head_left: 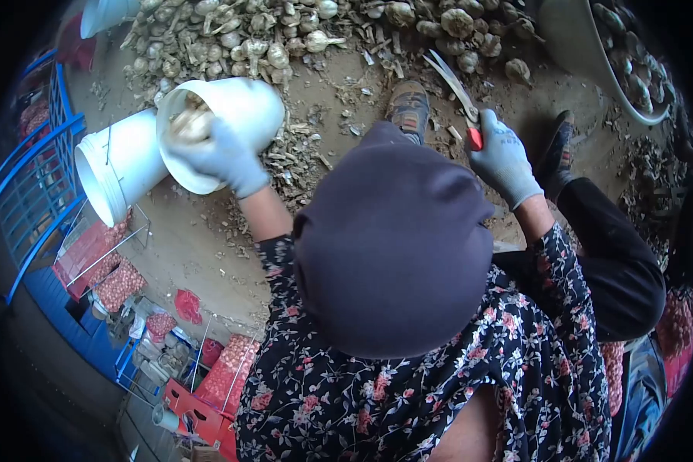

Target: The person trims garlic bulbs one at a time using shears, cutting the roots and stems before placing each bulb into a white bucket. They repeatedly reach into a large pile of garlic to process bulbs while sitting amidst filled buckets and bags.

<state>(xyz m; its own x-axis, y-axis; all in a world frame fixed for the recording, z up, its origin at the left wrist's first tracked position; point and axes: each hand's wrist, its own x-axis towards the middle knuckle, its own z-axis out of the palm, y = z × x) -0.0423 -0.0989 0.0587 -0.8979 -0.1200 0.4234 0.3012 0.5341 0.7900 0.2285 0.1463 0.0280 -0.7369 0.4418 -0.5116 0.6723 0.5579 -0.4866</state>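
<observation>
the white bucket point(231, 123) lies tipped on its side, mouth toward me, so i can reach in; my gloved left hand point(219, 158) is at its rim, closed on pale garlic trimmings. a second white bucket point(119, 165) lies just beside it. my right hand point(504, 158) is wrapped around red-handled shears point(458, 96), blades pointing away toward the garlic pile point(285, 35) beyond both hands.

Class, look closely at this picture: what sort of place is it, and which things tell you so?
Probably a garlic sorting yard. A heap of garlic bulbs lies on the dirt floor, red mesh sacks sit filled, and a gloved right hand holds shears while the left hand reaches into a white bucket.
</observation>
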